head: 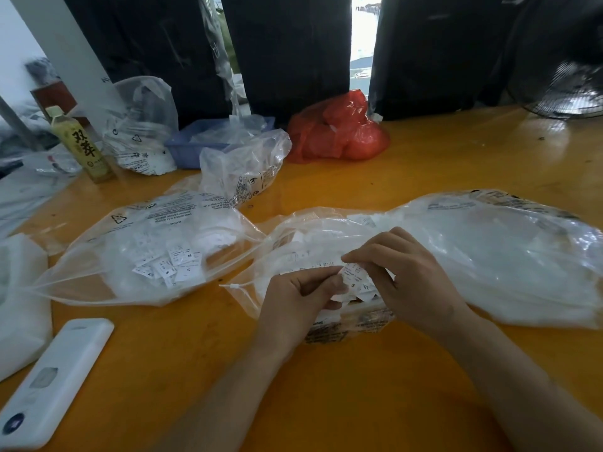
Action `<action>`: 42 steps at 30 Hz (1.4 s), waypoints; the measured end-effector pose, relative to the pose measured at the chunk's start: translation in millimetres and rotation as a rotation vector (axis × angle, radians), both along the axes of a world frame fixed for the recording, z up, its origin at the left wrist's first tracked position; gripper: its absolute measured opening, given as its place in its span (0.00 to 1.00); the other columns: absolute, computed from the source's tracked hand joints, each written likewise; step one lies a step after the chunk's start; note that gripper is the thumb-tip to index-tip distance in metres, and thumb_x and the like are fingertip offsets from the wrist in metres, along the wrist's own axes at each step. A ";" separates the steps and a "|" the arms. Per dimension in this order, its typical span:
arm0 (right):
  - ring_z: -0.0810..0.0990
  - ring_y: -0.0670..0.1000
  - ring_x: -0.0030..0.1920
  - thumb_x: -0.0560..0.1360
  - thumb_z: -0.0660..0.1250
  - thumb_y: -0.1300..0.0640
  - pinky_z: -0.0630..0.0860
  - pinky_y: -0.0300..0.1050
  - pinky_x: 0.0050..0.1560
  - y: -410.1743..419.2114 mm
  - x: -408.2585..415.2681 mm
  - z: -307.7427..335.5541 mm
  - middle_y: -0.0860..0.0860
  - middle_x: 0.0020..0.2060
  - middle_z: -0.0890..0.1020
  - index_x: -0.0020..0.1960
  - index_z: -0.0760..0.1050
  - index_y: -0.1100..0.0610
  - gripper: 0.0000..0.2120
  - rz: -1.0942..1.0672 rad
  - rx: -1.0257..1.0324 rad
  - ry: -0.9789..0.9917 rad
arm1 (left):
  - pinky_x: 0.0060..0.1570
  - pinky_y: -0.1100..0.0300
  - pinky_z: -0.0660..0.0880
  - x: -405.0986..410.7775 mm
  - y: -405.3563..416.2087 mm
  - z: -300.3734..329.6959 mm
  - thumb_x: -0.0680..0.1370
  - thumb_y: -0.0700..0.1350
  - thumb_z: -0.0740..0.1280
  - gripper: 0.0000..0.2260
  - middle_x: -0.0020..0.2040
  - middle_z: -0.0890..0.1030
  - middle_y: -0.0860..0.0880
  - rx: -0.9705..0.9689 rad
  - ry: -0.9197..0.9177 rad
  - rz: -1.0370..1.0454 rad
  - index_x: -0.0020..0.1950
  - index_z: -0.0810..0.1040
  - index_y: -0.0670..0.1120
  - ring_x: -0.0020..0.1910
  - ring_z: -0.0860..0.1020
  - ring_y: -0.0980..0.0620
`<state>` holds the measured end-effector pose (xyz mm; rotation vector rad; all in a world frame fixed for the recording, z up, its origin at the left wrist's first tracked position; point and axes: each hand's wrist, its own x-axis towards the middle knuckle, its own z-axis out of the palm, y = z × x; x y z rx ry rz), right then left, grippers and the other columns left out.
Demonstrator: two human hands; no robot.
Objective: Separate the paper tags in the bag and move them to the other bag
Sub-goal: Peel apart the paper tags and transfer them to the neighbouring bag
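A glossy orange surface (424, 177) fills the foreground, catching pale reflections at its far right. Behind it hang dark curtains (287, 50), parted at a narrow gap (363, 34) that admits bright daylight. A black fan (567, 89) stands at the right edge.

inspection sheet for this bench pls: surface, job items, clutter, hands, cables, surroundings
Surface: orange table, glossy.
Job's things: paper tags pinched over the source bag; receiving bag on its left holds loose tags.
Clutter: white remote, tea bottle, blue tray, red bag, more clear bags.
Hands: left hand and right hand both pinch the tags.
Cables: nothing seen.
Surroundings: black curtains, fan at right.
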<state>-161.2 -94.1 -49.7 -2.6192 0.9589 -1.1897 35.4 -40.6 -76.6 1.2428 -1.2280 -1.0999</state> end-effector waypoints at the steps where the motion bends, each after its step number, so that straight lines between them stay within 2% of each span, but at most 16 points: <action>1: 0.77 0.53 0.46 0.78 0.70 0.65 0.76 0.43 0.45 0.7 0.4 -0.7 0.48 0.44 0.83 0.59 0.85 0.56 0.12 0.013 0.018 0.007 | 0.46 0.59 0.85 -0.1 0.6 0.5 0.77 0.51 0.74 0.07 0.47 0.89 0.51 0.002 -0.011 -0.007 0.54 0.88 0.60 0.42 0.88 0.48; 5: 0.80 0.42 0.47 0.80 0.69 0.57 0.75 0.31 0.48 7.4 7.2 -5.3 0.36 0.45 0.79 0.68 0.77 0.48 0.17 -0.053 0.216 -0.085 | 0.40 0.60 0.84 -1.5 0.8 2.8 0.76 0.53 0.75 0.07 0.48 0.89 0.53 0.010 -0.021 0.014 0.52 0.88 0.64 0.38 0.88 0.47; 8: 0.81 0.37 0.48 0.79 0.72 0.52 0.75 0.27 0.45 8.2 10.2 -6.7 0.36 0.42 0.83 0.57 0.78 0.44 0.09 -0.179 0.386 -0.262 | 0.38 0.58 0.85 -1.7 0.8 5.0 0.74 0.54 0.76 0.07 0.47 0.89 0.51 0.026 0.037 0.051 0.51 0.88 0.63 0.42 0.88 0.48; 10: 0.81 0.37 0.47 0.79 0.72 0.50 0.75 0.28 0.46 9.4 11.4 -6.6 0.35 0.42 0.83 0.53 0.81 0.44 0.04 -0.179 0.427 -0.252 | 0.38 0.58 0.85 -0.3 1.2 6.2 0.74 0.56 0.76 0.07 0.47 0.89 0.51 0.039 0.043 0.069 0.52 0.88 0.63 0.40 0.88 0.47; 13: 0.81 0.40 0.47 0.77 0.68 0.42 0.76 0.31 0.45 13.9 14.7 -3.0 0.35 0.43 0.82 0.53 0.83 0.45 0.10 -0.092 0.438 -0.197 | 0.36 0.58 0.84 2.4 2.0 7.3 0.74 0.58 0.76 0.08 0.50 0.89 0.55 0.044 0.015 0.084 0.53 0.88 0.66 0.33 0.87 0.47; 17: 0.80 0.44 0.45 0.78 0.72 0.51 0.77 0.35 0.44 11.6 15.4 -5.1 0.38 0.46 0.81 0.53 0.83 0.46 0.05 -0.036 0.437 -0.121 | 0.34 0.61 0.82 4.3 1.0 5.4 0.76 0.55 0.76 0.09 0.54 0.88 0.56 0.042 0.056 0.089 0.56 0.88 0.59 0.34 0.86 0.47; 21: 0.81 0.43 0.46 0.79 0.72 0.56 0.77 0.33 0.45 10.9 13.6 -7.9 0.38 0.43 0.82 0.53 0.82 0.45 0.07 -0.090 0.434 -0.182 | 0.43 0.62 0.83 4.2 -0.5 4.6 0.75 0.50 0.77 0.10 0.55 0.88 0.56 0.018 0.077 0.068 0.55 0.88 0.62 0.39 0.88 0.49; 25: 0.81 0.41 0.45 0.79 0.71 0.58 0.75 0.28 0.43 11.5 10.7 -3.0 0.39 0.41 0.83 0.53 0.80 0.45 0.08 -0.156 0.451 -0.330 | 0.41 0.61 0.84 12.3 1.7 14.1 0.80 0.39 0.73 0.17 0.58 0.86 0.63 -0.286 -0.331 0.242 0.64 0.84 0.57 0.42 0.85 0.57; 27: 0.81 0.40 0.45 0.79 0.71 0.59 0.75 0.28 0.43 11.6 7.3 4.9 0.38 0.40 0.82 0.53 0.79 0.47 0.07 -0.219 0.382 -0.355 | 0.44 0.62 0.84 31.4 0.6 22.8 0.80 0.37 0.71 0.13 0.62 0.85 0.54 -0.522 -0.571 0.418 0.63 0.84 0.47 0.46 0.84 0.60; 29: 0.81 0.39 0.44 0.79 0.70 0.58 0.76 0.29 0.40 7.1 -0.9 14.1 0.37 0.41 0.80 0.52 0.79 0.49 0.05 -0.319 0.295 -0.346 | 0.43 0.60 0.82 60.7 -2.8 29.1 0.79 0.33 0.70 0.08 0.56 0.86 0.46 -0.631 -0.796 0.620 0.55 0.85 0.40 0.45 0.83 0.55; 32: 0.77 0.41 0.35 0.80 0.68 0.55 0.71 0.36 0.32 -8.0 -27.9 23.5 0.38 0.37 0.78 0.49 0.77 0.50 0.02 -0.555 0.317 -0.147 | 0.39 0.52 0.76 105.2 -3.3 31.6 0.78 0.30 0.69 0.08 0.44 0.86 0.43 -0.397 -0.999 0.822 0.47 0.85 0.40 0.41 0.82 0.42; 35: 0.76 0.49 0.34 0.81 0.63 0.56 0.69 0.43 0.33 -24.0 -59.9 18.7 0.47 0.33 0.78 0.39 0.75 0.55 0.12 -0.813 0.383 0.224 | 0.41 0.46 0.78 134.8 -2.3 24.3 0.80 0.34 0.68 0.08 0.43 0.86 0.40 -0.049 -1.127 0.871 0.49 0.86 0.41 0.41 0.81 0.36; 37: 0.78 0.57 0.50 0.81 0.60 0.60 0.75 0.51 0.47 -29.7 -71.0 12.9 0.54 0.47 0.82 0.49 0.81 0.56 0.11 -0.915 0.423 0.492 | 0.52 0.41 0.73 141.6 -5.2 19.2 0.82 0.39 0.67 0.09 0.50 0.86 0.39 0.131 -1.251 0.886 0.57 0.86 0.43 0.52 0.79 0.34; 39: 0.71 0.61 0.65 0.81 0.59 0.63 0.74 0.54 0.61 -34.4 -75.4 7.5 0.57 0.65 0.76 0.68 0.77 0.57 0.17 -0.942 0.469 0.598 | 0.64 0.39 0.64 137.6 -9.3 19.1 0.84 0.46 0.62 0.15 0.67 0.81 0.43 0.323 -1.297 0.868 0.69 0.80 0.46 0.70 0.68 0.35; 40: 0.71 0.61 0.66 0.81 0.59 0.63 0.74 0.54 0.62 -35.5 -76.1 5.8 0.57 0.67 0.75 0.72 0.73 0.56 0.20 -0.933 0.500 0.579 | 0.69 0.38 0.59 133.8 -10.7 20.6 0.86 0.50 0.58 0.18 0.74 0.76 0.46 0.393 -1.298 0.838 0.74 0.76 0.48 0.76 0.60 0.37; 42: 0.75 0.59 0.58 0.80 0.59 0.64 0.75 0.52 0.55 -34.9 -76.4 3.1 0.56 0.58 0.77 0.65 0.77 0.55 0.16 -0.905 0.514 0.550 | 0.74 0.34 0.52 127.9 -12.9 20.9 0.87 0.55 0.52 0.22 0.81 0.66 0.49 0.460 -1.305 0.783 0.79 0.70 0.51 0.81 0.49 0.38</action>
